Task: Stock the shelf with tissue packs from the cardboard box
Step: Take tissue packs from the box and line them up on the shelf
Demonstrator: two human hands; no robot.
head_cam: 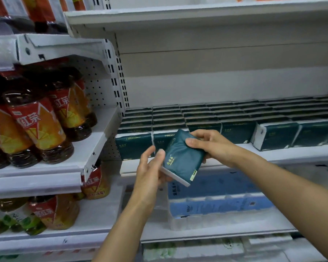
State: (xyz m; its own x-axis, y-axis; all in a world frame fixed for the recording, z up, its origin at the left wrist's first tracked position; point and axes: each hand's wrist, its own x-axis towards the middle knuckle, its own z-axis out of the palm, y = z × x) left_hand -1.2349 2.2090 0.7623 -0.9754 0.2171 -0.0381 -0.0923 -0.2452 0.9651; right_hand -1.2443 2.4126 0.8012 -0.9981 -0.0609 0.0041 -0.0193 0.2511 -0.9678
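Between the two hands, just in front of the shelf edge, hangs a dark teal plastic-wrapped tissue pack (182, 157) with gold lettering. The right hand (214, 146) grips its upper right end, thumb curled over the front face and fingers wrapped behind. The left hand (150, 167) meets the lower left edge, thumb and fingertips touching the wrap; that hand is blurred, so how firmly it pinches is hard to tell, though the fingers curve round the pack's edge.

The pack is tilted: its long axis runs from lower right, where the white end panel shows, up toward the left, and its broad face looks at the camera. The white metal shelf (273, 152) lies straight behind and slightly above it, carrying rows of matching dark teal tissue packs (239, 129) standing on edge, front faces outward. The front row reaches from the left upright past the right hand; I cannot tell whether a free slot lies behind the held pack. To join that row the pack would probably need turning square to its neighbours, then pushing forward and up. The right hand is nearer the shelf, so it looks better placed to carry the pack in.

Below are blue and white wrapped paper rolls (216, 197). Left of the upright stand red-labelled brown tea bottles (38, 125). No cardboard box is in view.
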